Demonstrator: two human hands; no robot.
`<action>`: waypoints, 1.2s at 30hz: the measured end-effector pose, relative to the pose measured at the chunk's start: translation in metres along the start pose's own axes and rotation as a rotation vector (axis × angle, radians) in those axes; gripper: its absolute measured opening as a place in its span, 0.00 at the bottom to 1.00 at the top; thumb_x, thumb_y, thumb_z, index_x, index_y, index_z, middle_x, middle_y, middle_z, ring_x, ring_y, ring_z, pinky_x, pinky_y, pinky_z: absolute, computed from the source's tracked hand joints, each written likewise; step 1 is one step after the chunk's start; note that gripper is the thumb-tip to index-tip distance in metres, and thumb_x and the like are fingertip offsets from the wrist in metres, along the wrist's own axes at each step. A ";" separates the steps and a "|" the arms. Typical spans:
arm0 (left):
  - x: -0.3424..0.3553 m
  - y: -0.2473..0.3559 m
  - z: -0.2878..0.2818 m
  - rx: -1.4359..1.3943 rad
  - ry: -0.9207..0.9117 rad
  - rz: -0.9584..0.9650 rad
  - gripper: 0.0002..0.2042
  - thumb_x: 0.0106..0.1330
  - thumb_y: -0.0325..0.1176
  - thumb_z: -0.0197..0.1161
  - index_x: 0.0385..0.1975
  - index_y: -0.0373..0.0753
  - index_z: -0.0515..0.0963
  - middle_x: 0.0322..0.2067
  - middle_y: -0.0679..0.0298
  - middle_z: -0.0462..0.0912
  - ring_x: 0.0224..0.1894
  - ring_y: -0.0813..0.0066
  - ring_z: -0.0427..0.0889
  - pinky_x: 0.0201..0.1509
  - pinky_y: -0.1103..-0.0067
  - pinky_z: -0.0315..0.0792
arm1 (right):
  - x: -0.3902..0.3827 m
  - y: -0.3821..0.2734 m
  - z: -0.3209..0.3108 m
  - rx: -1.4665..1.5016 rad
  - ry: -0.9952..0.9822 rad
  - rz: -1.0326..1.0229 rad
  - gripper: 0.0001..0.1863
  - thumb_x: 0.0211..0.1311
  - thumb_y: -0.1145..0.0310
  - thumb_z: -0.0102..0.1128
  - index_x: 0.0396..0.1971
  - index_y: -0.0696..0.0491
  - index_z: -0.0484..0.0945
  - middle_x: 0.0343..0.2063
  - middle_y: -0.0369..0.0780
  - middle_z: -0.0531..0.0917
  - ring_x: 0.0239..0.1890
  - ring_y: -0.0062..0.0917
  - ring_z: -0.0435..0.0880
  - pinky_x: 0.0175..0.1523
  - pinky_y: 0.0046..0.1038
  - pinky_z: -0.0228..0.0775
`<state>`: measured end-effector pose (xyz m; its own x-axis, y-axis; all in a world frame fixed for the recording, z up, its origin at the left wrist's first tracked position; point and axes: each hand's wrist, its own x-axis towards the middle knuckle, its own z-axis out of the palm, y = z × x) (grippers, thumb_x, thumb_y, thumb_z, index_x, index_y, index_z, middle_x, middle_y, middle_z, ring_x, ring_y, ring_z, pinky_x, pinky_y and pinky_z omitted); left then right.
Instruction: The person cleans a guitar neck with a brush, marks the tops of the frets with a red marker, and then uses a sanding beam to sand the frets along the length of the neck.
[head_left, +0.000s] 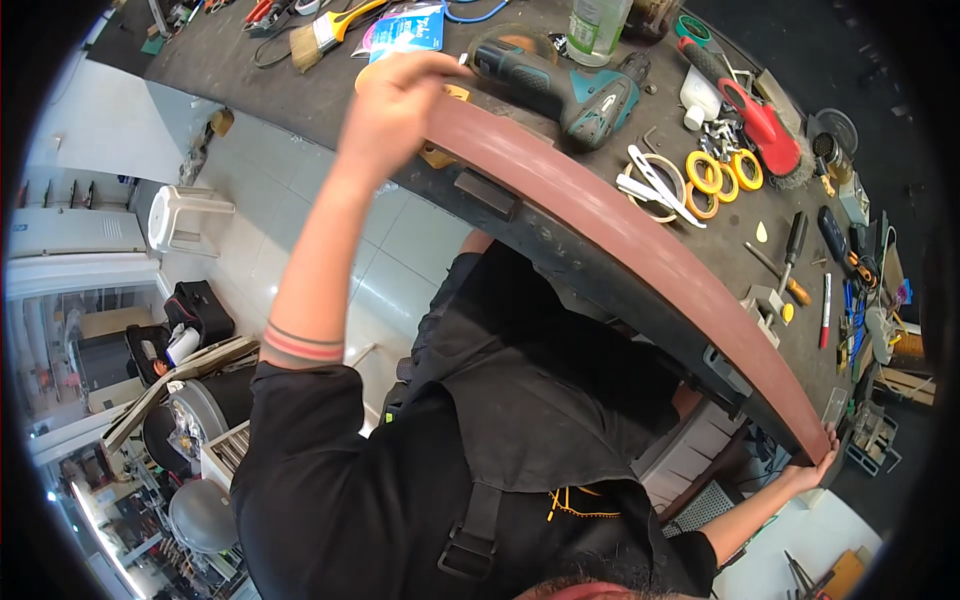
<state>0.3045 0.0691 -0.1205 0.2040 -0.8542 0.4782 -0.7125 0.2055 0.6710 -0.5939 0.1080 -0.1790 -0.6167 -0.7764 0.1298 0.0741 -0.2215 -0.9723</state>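
A long, smooth reddish-brown strip lies along the near edge of the dark workbench; its material is uncertain. My left hand, slightly blurred, is closed over its left end, with the index finger stretched along the far side. At the opposite end my right hand grips the strip, the thumb on its edge and the other fingers mostly hidden beneath. Just beyond the strip sit a teal and black cordless power tool, a white utility knife and several yellow tape rolls.
A paintbrush, a clear bottle and a red-handled brush rest farther back. Toward the right are a screwdriver and a red and white marker. A white stool stands on the tiled floor at left.
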 end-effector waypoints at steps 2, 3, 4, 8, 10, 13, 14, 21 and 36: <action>0.006 -0.046 -0.053 -0.210 0.100 -0.246 0.12 0.73 0.25 0.59 0.49 0.36 0.87 0.40 0.70 0.86 0.44 0.82 0.80 0.52 0.81 0.74 | -0.045 0.017 0.048 0.067 -0.193 0.014 0.21 0.83 0.56 0.46 0.60 0.55 0.76 0.61 0.50 0.81 0.66 0.44 0.78 0.75 0.48 0.67; 0.007 -0.070 -0.089 -0.047 0.148 -0.201 0.12 0.74 0.27 0.58 0.51 0.36 0.87 0.39 0.69 0.86 0.44 0.81 0.82 0.51 0.81 0.75 | -0.079 0.016 0.089 0.083 -0.275 0.052 0.20 0.84 0.55 0.47 0.60 0.54 0.76 0.60 0.48 0.82 0.64 0.43 0.80 0.73 0.48 0.69; 0.003 -0.106 -0.128 -0.158 0.183 -0.305 0.13 0.76 0.28 0.57 0.53 0.37 0.86 0.38 0.68 0.86 0.42 0.81 0.82 0.48 0.82 0.75 | -0.108 0.019 0.124 0.113 -0.279 0.056 0.20 0.84 0.55 0.46 0.60 0.54 0.76 0.60 0.48 0.82 0.64 0.43 0.80 0.72 0.48 0.70; 0.002 -0.070 -0.087 -0.168 0.116 -0.334 0.13 0.74 0.24 0.56 0.51 0.37 0.86 0.36 0.68 0.84 0.39 0.82 0.80 0.45 0.82 0.74 | -0.081 0.009 0.088 0.045 -0.200 0.046 0.20 0.84 0.55 0.46 0.59 0.54 0.76 0.59 0.44 0.82 0.65 0.42 0.79 0.74 0.48 0.68; -0.004 -0.021 -0.017 -0.102 0.038 -0.148 0.12 0.73 0.22 0.57 0.49 0.37 0.86 0.36 0.68 0.84 0.40 0.82 0.80 0.46 0.83 0.74 | -0.020 0.000 -0.001 0.035 -0.119 0.003 0.20 0.84 0.55 0.46 0.60 0.53 0.75 0.58 0.43 0.81 0.66 0.42 0.78 0.74 0.47 0.67; -0.004 -0.003 -0.006 0.079 -0.089 0.089 0.11 0.72 0.22 0.58 0.47 0.37 0.87 0.39 0.69 0.84 0.42 0.82 0.80 0.49 0.82 0.73 | -0.011 0.010 -0.020 0.034 -0.115 -0.010 0.19 0.84 0.55 0.46 0.60 0.52 0.74 0.56 0.42 0.80 0.66 0.40 0.78 0.74 0.46 0.67; 0.001 -0.026 -0.026 -0.041 -0.048 -0.065 0.11 0.73 0.23 0.58 0.48 0.37 0.87 0.39 0.70 0.84 0.43 0.82 0.80 0.50 0.82 0.73 | -0.013 0.012 -0.020 0.037 -0.172 -0.012 0.19 0.84 0.54 0.46 0.60 0.52 0.74 0.55 0.41 0.79 0.65 0.39 0.79 0.73 0.45 0.68; 0.026 -0.089 -0.091 -0.122 0.135 -0.276 0.15 0.76 0.24 0.54 0.54 0.38 0.86 0.46 0.65 0.87 0.45 0.82 0.81 0.52 0.80 0.75 | -0.069 0.015 0.099 0.065 -0.284 0.089 0.21 0.85 0.52 0.46 0.61 0.52 0.74 0.56 0.42 0.79 0.61 0.37 0.80 0.70 0.44 0.69; 0.029 -0.042 -0.023 -0.109 -0.044 -0.219 0.13 0.75 0.27 0.55 0.51 0.38 0.86 0.37 0.71 0.83 0.44 0.80 0.81 0.54 0.78 0.74 | 0.004 0.013 0.037 0.051 -0.121 0.083 0.22 0.83 0.58 0.47 0.64 0.57 0.75 0.62 0.45 0.80 0.67 0.41 0.79 0.72 0.46 0.70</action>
<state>0.3555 0.0467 -0.1216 0.3142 -0.9037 0.2908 -0.5773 0.0613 0.8142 -0.5666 0.0805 -0.1844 -0.5079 -0.8581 0.0751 0.1625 -0.1810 -0.9700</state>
